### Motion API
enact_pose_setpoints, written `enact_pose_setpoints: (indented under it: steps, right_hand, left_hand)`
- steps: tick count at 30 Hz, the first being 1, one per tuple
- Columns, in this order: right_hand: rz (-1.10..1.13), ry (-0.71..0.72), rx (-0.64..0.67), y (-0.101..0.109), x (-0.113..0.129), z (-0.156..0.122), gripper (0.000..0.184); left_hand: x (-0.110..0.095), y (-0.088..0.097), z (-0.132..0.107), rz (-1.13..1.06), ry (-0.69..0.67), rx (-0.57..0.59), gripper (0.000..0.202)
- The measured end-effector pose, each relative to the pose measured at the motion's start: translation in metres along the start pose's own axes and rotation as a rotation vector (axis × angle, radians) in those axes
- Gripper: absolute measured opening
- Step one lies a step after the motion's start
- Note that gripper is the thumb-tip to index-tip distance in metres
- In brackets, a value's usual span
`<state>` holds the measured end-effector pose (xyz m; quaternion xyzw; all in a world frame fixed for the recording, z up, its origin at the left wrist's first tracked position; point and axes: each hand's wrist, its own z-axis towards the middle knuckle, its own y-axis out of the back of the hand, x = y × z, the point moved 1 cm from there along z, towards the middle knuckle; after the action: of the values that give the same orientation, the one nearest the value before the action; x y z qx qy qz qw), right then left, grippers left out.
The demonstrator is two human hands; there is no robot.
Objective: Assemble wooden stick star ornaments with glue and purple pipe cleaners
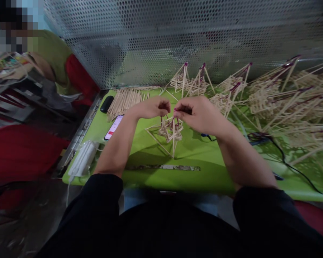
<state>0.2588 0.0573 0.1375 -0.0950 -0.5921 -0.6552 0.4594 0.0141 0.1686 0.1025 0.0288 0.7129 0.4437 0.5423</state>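
Note:
A small star-shaped frame of stacked thin wooden sticks (170, 133) stands on the green table in front of me. Longer sticks stretch out from it, and dark purple cord (177, 123) runs up from its top. My left hand (154, 106) is closed just above the frame's left side, its fingertips pinching strands of the cord. On the other side, my right hand (197, 114) pinches purple cord at the upper end of an upright stick. My curled fingers partly hide the exact grip of each hand.
Loose sticks (127, 101) lie at the back left, near a black case (107, 104), a phone (114, 127) and a white power strip (83, 157). Several similar stick frames (269, 100) crowd the right. Perforated metal (156, 43) borders the back. A person (52, 61) sits far left.

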Motion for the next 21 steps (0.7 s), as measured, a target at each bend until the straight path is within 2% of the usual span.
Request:
enact_pose_setpoints:
  steps: [4, 9, 14, 21]
  right_hand:
    - [0.011, -0.018, -0.015, -0.001, 0.0, 0.001, 0.024]
    - [0.032, -0.019, -0.057, -0.004, -0.003, 0.001, 0.027]
    - [0.114, 0.016, -0.134, -0.004, -0.003, 0.001, 0.019]
    - [0.171, 0.012, -0.159, -0.004, 0.004, -0.003, 0.011]
  left_hand:
    - [-0.011, 0.009, -0.01, -0.14, -0.028, 0.025, 0.012]
    - [-0.033, 0.017, -0.025, -0.158, -0.085, -0.059, 0.011]
    - [-0.052, 0.012, -0.028, -0.08, -0.086, -0.175, 0.007]
    - [-0.069, 0.004, -0.031, -0.018, -0.089, -0.215, 0.009]
